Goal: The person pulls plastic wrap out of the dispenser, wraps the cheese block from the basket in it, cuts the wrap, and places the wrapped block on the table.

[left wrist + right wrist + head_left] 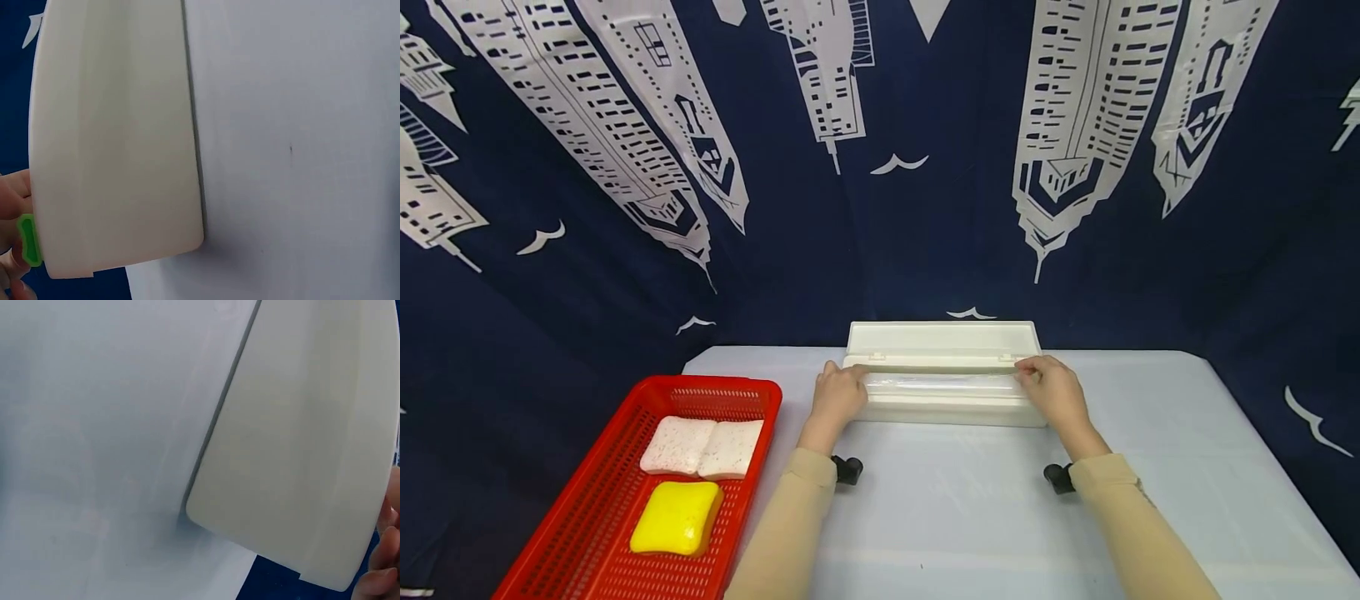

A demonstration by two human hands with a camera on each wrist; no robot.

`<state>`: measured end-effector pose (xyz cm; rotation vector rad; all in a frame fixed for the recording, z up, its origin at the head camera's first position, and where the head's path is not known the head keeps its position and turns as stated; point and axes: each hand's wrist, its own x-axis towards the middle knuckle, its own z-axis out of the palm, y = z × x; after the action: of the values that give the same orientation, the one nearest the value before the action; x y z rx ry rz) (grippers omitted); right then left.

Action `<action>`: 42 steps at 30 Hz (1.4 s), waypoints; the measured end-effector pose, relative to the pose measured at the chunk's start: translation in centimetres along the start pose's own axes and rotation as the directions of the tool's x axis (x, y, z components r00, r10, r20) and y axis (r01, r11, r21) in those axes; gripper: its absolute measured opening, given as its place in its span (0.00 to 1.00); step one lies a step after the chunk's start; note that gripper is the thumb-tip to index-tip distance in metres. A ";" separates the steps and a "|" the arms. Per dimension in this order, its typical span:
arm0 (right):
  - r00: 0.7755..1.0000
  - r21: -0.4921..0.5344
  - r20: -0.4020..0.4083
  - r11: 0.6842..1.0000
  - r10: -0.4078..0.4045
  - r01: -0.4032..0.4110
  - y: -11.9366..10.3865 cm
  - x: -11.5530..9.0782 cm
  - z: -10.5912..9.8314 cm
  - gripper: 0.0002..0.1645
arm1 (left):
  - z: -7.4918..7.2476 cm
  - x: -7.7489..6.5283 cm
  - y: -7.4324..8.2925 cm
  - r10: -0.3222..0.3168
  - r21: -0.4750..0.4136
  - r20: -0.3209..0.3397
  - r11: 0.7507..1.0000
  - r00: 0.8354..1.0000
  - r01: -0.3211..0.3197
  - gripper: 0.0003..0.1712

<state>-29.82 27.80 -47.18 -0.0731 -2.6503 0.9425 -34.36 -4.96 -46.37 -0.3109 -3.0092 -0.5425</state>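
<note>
A long white cling film dispenser (951, 412) lies across the far part of the table, its lid (943, 337) raised at the back. Clear cling film (940, 383) shows in the opening between the hands. At the left end, my left hand (837, 396) has its thumb and fingers bunched at the film's edge. My right hand (1054, 392) pinches the film's edge with thumb and forefinger at the right end. In the left wrist view a small green piece (29, 240) sits beside the curled fingers. The dispenser's end hides part of each hand in the wrist views.
On the left stands a red plastic basket (591, 454) holding two white speckled sponges (677, 446) side by side and a yellow sponge (676, 517). The white table (947, 533) ends at a dark blue curtain (925, 250) printed with white buildings.
</note>
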 end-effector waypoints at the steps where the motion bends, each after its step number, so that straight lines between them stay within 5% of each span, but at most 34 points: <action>1: 1.000 -0.005 -0.010 1.000 0.005 -0.006 0.0 -0.1 0.1 0.11 | 0.0 0.0 0.0 -0.002 -0.008 0.000 1.000 1.000 0.002 0.23; 10: 0.977 0.042 -0.156 0.990 0.142 -0.137 -0.4 0.1 0.9 0.11 | 0.6 -0.2 0.2 -0.016 -0.078 -0.103 0.997 0.995 0.008 0.15; 18: 0.974 0.063 -0.167 0.988 0.152 -0.143 -0.7 0.1 1.0 0.10 | 1.0 0.1 0.5 -0.035 -0.068 -0.296 0.998 0.954 0.016 0.03; 21: 0.978 0.059 -0.151 0.989 0.143 -0.136 -0.7 0.1 1.0 0.11 | 0.9 0.2 0.7 -0.008 0.029 -0.284 0.999 0.959 0.018 0.02; 26: 0.982 0.059 -0.135 0.991 0.130 -0.123 -0.7 0.1 1.0 0.11 | 0.8 0.3 0.9 0.004 0.151 -0.170 0.988 0.985 0.022 0.03; 30: 0.984 0.060 -0.144 0.993 0.109 -0.101 -0.8 0.1 1.1 0.10 | 0.6 0.1 0.9 -0.040 0.101 -0.137 0.993 0.990 0.054 0.02; 37: 0.967 -0.012 -0.240 0.996 0.085 -0.091 -1.0 0.1 0.9 0.08 | 0.5 -0.2 1.0 -0.043 -0.029 -0.227 0.999 0.973 0.038 0.03; 42: 0.964 -0.049 -0.252 0.994 0.085 -0.101 -1.2 0.3 0.4 0.10 | 0.1 0.3 1.5 -0.104 -0.110 -0.257 0.991 0.961 0.077 0.01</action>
<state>-30.15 26.66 -46.65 -0.3128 -2.4590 0.8200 -34.35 -3.52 -45.97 -0.0963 -2.7549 -0.6837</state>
